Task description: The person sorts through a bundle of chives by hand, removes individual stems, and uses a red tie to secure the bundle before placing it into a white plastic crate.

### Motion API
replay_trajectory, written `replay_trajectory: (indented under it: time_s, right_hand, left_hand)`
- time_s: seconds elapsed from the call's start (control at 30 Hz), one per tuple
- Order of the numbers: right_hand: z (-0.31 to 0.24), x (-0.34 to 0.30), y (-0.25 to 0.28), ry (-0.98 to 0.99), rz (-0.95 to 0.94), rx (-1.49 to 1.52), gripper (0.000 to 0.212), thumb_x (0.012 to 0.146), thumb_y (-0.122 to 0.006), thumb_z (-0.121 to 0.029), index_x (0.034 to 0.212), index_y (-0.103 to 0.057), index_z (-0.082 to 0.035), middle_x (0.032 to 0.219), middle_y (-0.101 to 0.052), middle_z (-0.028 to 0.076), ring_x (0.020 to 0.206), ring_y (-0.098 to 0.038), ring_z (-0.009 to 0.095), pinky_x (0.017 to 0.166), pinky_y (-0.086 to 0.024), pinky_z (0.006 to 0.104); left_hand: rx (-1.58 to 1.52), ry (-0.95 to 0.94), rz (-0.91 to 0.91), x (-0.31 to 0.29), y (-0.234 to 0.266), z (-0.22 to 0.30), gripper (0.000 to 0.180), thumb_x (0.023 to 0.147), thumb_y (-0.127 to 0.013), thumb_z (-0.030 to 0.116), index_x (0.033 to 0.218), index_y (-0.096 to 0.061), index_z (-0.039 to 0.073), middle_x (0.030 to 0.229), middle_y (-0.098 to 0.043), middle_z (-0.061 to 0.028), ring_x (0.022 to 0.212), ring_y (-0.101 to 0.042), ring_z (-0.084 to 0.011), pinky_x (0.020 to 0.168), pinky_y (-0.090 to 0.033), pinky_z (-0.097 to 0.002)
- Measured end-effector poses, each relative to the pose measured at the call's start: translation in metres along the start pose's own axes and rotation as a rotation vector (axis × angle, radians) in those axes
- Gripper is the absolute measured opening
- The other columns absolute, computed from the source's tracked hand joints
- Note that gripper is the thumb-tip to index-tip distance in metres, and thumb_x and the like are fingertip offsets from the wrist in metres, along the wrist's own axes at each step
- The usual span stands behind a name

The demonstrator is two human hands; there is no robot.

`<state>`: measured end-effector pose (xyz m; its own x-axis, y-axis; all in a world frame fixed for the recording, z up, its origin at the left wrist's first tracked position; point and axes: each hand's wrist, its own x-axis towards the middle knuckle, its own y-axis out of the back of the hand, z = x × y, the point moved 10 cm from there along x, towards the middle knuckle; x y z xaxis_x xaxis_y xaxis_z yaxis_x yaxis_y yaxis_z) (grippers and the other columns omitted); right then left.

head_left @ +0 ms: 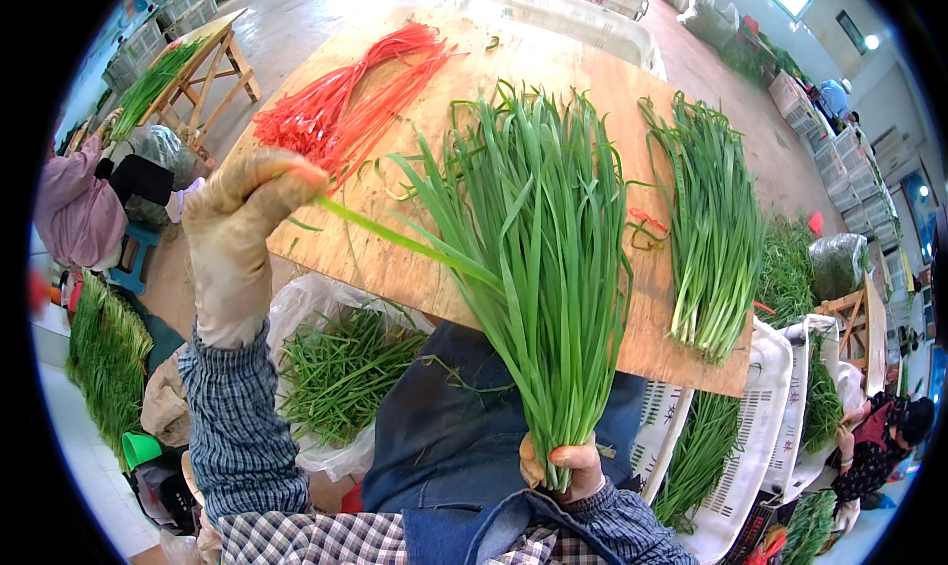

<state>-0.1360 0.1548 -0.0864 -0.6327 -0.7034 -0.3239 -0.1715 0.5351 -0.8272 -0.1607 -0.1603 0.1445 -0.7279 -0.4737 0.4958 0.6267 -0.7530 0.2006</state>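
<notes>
My right hand (581,463) is wrapped round the pale stem ends of a large bunch of garlic chives (543,259), close to my body. The leaves fan out away from me over the wooden board (415,259). My left hand (237,234), in a stained whitish glove, is raised over the board's left edge with its fingers pinched. Between them is the tip of one yellow-green leaf (395,234), stretched out from the bunch. A second bunch of garlic chives (713,239) lies on the board's right side. Red plastic strips (346,96) lie in a heap at the far left.
Below the board's left side sits a clear plastic bag (296,313) with loose green leaves. White crates (736,466) of chives stand to my right. Other people work at both sides, one in a pink top (74,195). Another wooden table (212,71) is at the far left.
</notes>
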Motion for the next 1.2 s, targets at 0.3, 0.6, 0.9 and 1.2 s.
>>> replay_trajectory:
  time_s: [0.3, 0.6, 0.9, 1.2]
  right_hand:
    - [-0.007, 0.001, -0.002, 0.011, 0.034, -0.090, 0.040, 0.062, -0.070, -0.013, 0.092, -0.058, 0.011, 0.076, -0.063, 0.021, 0.054, -0.060, 0.024, 0.048, -0.051, 0.0326]
    - [-0.006, 0.000, -0.002, 0.008, 0.060, -0.076, 0.040, 0.062, -0.070, -0.012, 0.093, -0.057, 0.010, 0.076, -0.062, 0.021, 0.054, -0.060, 0.023, 0.048, -0.051, 0.0322]
    - [-0.005, 0.001, 0.001, 0.009, 0.061, -0.119, 0.039, 0.062, -0.070, -0.013, 0.090, -0.058, 0.011, 0.074, -0.062, 0.020, 0.052, -0.058, 0.024, 0.046, -0.048, 0.0329]
    - [-0.005, 0.000, -0.001, 0.005, 0.073, -0.108, 0.037, 0.062, -0.070, -0.012, 0.090, -0.059, 0.011, 0.076, -0.063, 0.020, 0.052, -0.058, 0.024, 0.047, -0.048, 0.0327]
  left_hand:
    - [-0.785, 0.313, -0.264, -0.030, -0.050, -0.015, 0.018, 0.089, -0.056, 0.016, 0.084, -0.058, -0.001, 0.074, -0.062, -0.0105, 0.059, -0.060, -0.0177, 0.065, -0.054, -0.0347]
    - [0.560, -0.131, -0.399, -0.037, -0.097, -0.017, 0.011, 0.077, -0.063, 0.005, 0.084, -0.059, -0.002, 0.087, -0.060, -0.0145, 0.076, -0.060, -0.0278, 0.067, -0.048, -0.0327]
    - [0.335, -0.243, -0.244, 0.002, -0.120, -0.029, 0.014, 0.077, -0.063, 0.000, 0.091, -0.062, -0.003, 0.095, -0.063, -0.0141, 0.086, -0.062, -0.0254, 0.074, -0.049, -0.0302]
    - [0.754, -0.027, -0.504, 0.017, -0.153, -0.085, 0.025, 0.076, -0.064, 0.022, 0.094, -0.063, 0.004, 0.095, -0.061, -0.0131, 0.085, -0.060, -0.0313, 0.074, -0.047, -0.0392]
